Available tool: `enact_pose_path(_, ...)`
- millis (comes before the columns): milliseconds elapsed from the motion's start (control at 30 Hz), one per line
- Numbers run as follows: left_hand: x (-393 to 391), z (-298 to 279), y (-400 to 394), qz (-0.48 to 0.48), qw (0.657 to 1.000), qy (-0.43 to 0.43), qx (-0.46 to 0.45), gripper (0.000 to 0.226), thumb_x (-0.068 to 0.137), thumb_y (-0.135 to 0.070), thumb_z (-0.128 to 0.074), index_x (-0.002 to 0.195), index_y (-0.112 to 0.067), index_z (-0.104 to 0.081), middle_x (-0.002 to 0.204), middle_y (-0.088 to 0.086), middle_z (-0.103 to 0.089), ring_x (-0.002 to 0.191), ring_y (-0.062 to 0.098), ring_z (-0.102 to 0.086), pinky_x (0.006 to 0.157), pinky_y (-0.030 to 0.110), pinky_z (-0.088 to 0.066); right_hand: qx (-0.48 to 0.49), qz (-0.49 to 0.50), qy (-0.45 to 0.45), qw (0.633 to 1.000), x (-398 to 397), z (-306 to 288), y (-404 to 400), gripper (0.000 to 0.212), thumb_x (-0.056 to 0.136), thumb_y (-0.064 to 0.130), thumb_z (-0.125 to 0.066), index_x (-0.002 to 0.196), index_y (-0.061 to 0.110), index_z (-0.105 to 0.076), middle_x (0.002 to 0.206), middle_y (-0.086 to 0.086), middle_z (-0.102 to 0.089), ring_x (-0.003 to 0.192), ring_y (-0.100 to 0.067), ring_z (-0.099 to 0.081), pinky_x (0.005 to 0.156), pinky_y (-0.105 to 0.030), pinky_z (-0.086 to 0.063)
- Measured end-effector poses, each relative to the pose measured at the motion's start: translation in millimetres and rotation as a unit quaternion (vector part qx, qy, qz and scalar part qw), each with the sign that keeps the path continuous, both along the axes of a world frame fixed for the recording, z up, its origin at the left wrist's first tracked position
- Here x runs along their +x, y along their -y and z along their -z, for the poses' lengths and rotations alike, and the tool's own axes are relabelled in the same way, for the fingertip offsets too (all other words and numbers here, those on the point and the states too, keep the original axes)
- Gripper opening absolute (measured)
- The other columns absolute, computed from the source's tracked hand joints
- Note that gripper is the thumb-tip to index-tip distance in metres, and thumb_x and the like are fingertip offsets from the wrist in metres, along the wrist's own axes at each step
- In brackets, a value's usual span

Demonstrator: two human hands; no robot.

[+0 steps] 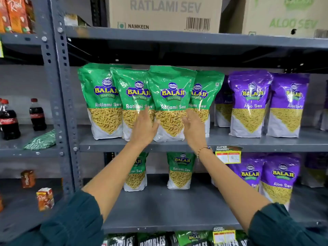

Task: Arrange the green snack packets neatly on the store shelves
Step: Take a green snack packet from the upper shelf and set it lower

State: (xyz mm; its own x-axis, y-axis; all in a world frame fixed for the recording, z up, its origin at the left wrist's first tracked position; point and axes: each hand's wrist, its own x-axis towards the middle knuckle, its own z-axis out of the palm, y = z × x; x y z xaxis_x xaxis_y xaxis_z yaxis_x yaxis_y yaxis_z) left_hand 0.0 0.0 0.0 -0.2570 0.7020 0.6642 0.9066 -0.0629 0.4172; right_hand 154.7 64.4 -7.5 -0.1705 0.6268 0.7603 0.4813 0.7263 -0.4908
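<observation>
My dark green sleeves (71, 221) fill the bottom corners, and both my bare forearms reach up and forward across the lower shelf (159, 206). Under my left forearm stands one green packet (135, 172), partly hidden by it; between my forearms stands a second green packet (179, 170), upright and on its own. Beyond my right forearm, on that same level, two purple packets (266, 178) stand side by side.

My left hand (144, 127) lies with open palm and loosely spread fingers against the left lower edge of the front green packet (171, 103). My right hand (193, 129), a thin bracelet (204, 150) at its wrist, presses flat against the right lower edge of the same packet. So the packet sits upright between my two open hands, its base on the middle shelf (266, 143); neither hand is closed round it.

Just left of my left hand two more green packets (104, 102) stand upright, overlapping. Behind my right hand a fourth green one (205, 96) peeks out. Farther right of that hand stand purple packets (250, 103) on the same board.

Well left of my left hand, on the neighbouring rack, are two cola bottles (37, 115). Above my hands, on the top shelf, rests a cardboard carton (165, 13).
</observation>
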Motion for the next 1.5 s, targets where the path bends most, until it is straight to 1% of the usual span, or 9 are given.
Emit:
enact_pose_path(100, 6, 4, -21, -0.002, 0.999, 0.048, -0.014, 0.056, 0.091, -0.039, -0.051, 0.125, 0.005, -0.042, 0.129, 0.023, -0.047, 0.122, 0.039, -0.043, 0.101, 0.050, -0.039, -0.085, -0.002, -0.084, 0.993, 8, 7, -33, 0.045, 0.091, 0.025, -0.054, 0.129, 0.003, -0.046, 0.130, -0.017, -0.056, 0.113, -0.029, -0.056, 0.088, -0.029, -0.043)
enact_pose_path(233, 12, 8, -33, 0.000, 0.997, 0.072, 0.001, 0.065, 0.089, -0.044, -0.055, 0.129, 0.004, -0.041, 0.128, 0.022, -0.050, 0.119, 0.036, -0.047, 0.099, 0.045, -0.041, -0.142, -0.058, -0.036, 0.988, 12, 8, -59, 0.046, 0.087, 0.030, -0.061, 0.120, -0.001, -0.050, 0.111, -0.016, -0.064, 0.100, -0.027, -0.060, 0.083, -0.032, -0.046)
enact_pose_path(433, 14, 22, -24, -0.022, 0.997, 0.066, 0.022, 0.052, 0.085, -0.043, -0.061, 0.110, 0.001, -0.051, 0.107, 0.017, -0.057, 0.102, 0.033, -0.052, 0.079, 0.037, -0.038, -0.156, -0.157, -0.027, 0.975, 17, 17, -55, 0.015, 0.089, 0.019, -0.058, 0.095, 0.006, -0.056, 0.067, 0.008, -0.051, 0.053, 0.005, -0.049, 0.054, -0.009, -0.040)
enact_pose_path(567, 7, 15, -43, -0.037, 0.994, 0.087, 0.057, 0.059, 0.083, -0.040, -0.065, 0.124, -0.001, -0.048, 0.118, 0.015, -0.055, 0.111, 0.032, -0.051, 0.087, 0.036, -0.039, -0.159, -0.184, -0.077, 0.967, 2, 11, -72, 0.029, 0.087, 0.020, -0.060, 0.112, 0.008, -0.053, 0.104, -0.008, -0.063, 0.093, -0.015, -0.059, 0.085, -0.030, -0.048)
enact_pose_path(667, 7, 13, -47, -0.028, 0.991, 0.108, 0.069, 0.061, 0.082, -0.034, -0.067, 0.129, -0.002, -0.044, 0.123, 0.014, -0.054, 0.114, 0.030, -0.049, 0.086, 0.030, -0.033, -0.183, -0.203, -0.113, 0.955, 3, 13, -76, 0.033, 0.085, 0.018, -0.063, 0.111, 0.011, -0.045, 0.115, -0.007, -0.059, 0.109, -0.021, -0.056, 0.095, -0.034, -0.046)
enact_pose_path(967, 11, 25, -6, 0.045, 0.985, 0.148, 0.078, 0.064, 0.079, -0.036, -0.070, 0.132, -0.008, -0.046, 0.130, 0.009, -0.057, 0.112, 0.024, -0.057, 0.095, 0.042, -0.048, -0.183, -0.252, -0.218, 0.925, 36, 26, -34, 0.052, 0.060, 0.022, -0.083, 0.103, 0.009, -0.057, 0.102, -0.008, -0.070, 0.091, -0.014, -0.069, 0.073, -0.020, -0.056)
enact_pose_path(1133, 11, 43, 57, 0.112, 0.971, 0.183, 0.109, 0.057, 0.078, -0.034, -0.072, 0.128, -0.020, -0.050, 0.126, -0.005, -0.057, 0.096, 0.004, -0.058, 0.072, 0.006, -0.044, -0.168, -0.259, -0.228, 0.923, 44, 40, 26, 0.073, 0.050, 0.031, -0.085, 0.115, 0.016, -0.055, 0.099, 0.001, -0.072, 0.088, -0.009, -0.069, 0.069, -0.016, -0.054)
enact_pose_path(1267, 3, 80, 94, 0.160, 0.947, 0.259, 0.098, 0.053, 0.071, -0.018, -0.079, 0.117, -0.023, -0.055, 0.118, 0.000, -0.063, 0.093, -0.007, -0.062, 0.078, 0.007, -0.050, -0.177, -0.272, -0.173, 0.930, 40, 80, 55, 0.057, 0.058, 0.016, -0.085, 0.108, 0.029, -0.062, 0.094, 0.011, -0.074, 0.092, -0.006, -0.068, 0.076, -0.018, -0.053)
enact_pose_path(1500, -36, 188, 97, 0.114, 0.960, 0.255, 0.000, 0.063, 0.057, -0.019, -0.087, 0.113, -0.020, -0.058, 0.108, 0.000, -0.058, 0.097, 0.017, -0.064, 0.084, 0.024, -0.054, -0.266, -0.214, -0.157, 0.927, 7, 196, 58, 0.055, 0.051, 0.014, -0.088, 0.093, 0.034, -0.059, 0.102, 0.002, -0.070, 0.096, -0.013, -0.067, 0.083, -0.027, -0.054)
